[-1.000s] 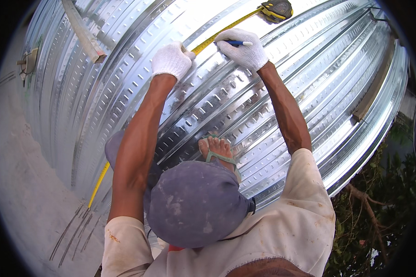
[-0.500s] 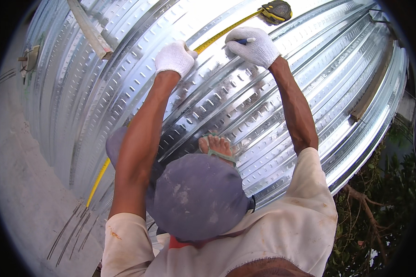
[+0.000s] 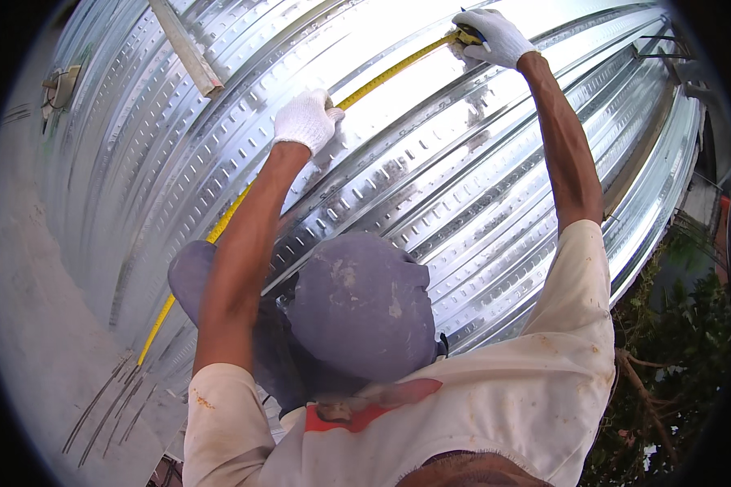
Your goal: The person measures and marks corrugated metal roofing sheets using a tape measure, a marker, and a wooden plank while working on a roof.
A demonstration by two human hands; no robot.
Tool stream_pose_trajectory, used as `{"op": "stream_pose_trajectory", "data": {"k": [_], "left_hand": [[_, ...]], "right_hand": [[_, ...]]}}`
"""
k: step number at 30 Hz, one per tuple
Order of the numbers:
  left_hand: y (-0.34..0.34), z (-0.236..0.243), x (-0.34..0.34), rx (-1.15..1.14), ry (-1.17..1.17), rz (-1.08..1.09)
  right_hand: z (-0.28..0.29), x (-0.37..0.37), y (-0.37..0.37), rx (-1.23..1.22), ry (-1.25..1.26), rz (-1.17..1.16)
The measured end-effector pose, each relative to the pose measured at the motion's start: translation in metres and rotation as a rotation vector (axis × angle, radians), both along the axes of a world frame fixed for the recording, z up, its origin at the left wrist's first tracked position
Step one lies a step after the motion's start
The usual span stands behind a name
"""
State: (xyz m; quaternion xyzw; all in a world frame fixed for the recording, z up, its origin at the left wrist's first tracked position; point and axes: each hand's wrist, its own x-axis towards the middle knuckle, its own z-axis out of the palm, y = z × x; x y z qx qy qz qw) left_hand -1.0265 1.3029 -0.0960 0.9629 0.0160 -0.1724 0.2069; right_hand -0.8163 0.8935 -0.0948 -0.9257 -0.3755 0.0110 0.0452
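Note:
Ribbed, shiny galvanised metal decking sheets [image 3: 418, 174] lie under my hands. My left hand [image 3: 307, 122], in a white knit glove, is closed on the yellow tape blade [image 3: 394, 71] with the thumb side toward it. The blade runs from the far tape case down past my left forearm to the lower left. At the far end my right hand [image 3: 502, 39], also gloved, is closed around the tape measure case [image 3: 465, 37], covering most of it. A blue-and-white pen [image 3: 485, 45] is tucked among the same fingers.
A square bar [image 3: 185, 47] lies on the sheets at the far left. Thin rebar ends [image 3: 110, 406] stick out over the concrete [image 3: 36, 325] at lower left. My bent knee [image 3: 361, 304] rises in the middle. Branches [image 3: 650, 398] stand beyond the right edge.
My right hand has moved away and to the right onto the tape case, the pen still in it. The case has shifted slightly nearer. My knee now covers my sandalled foot.

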Motion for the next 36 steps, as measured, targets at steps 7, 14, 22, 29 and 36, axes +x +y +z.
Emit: {"op": "stream_pose_trajectory", "data": {"k": [7,14,22,29,36], "left_hand": [[0.078,0.011,-0.031,-0.132,0.173,0.077],[0.096,0.001,-0.04,-0.233,0.184,0.083],[0.1,0.005,-0.047,-0.301,0.179,0.113],[0.115,0.015,-0.043,-0.391,0.302,0.237],[0.102,-0.017,-0.051,-0.609,0.274,0.295]], "right_hand": [[0.043,-0.002,0.03,-0.083,0.113,-0.083],[0.045,0.003,0.027,-0.067,0.164,-0.031],[0.041,-0.004,0.025,-0.037,0.192,-0.058],[0.047,-0.005,0.025,0.008,0.172,-0.071],[0.045,-0.022,0.019,0.013,0.116,-0.186]]}}
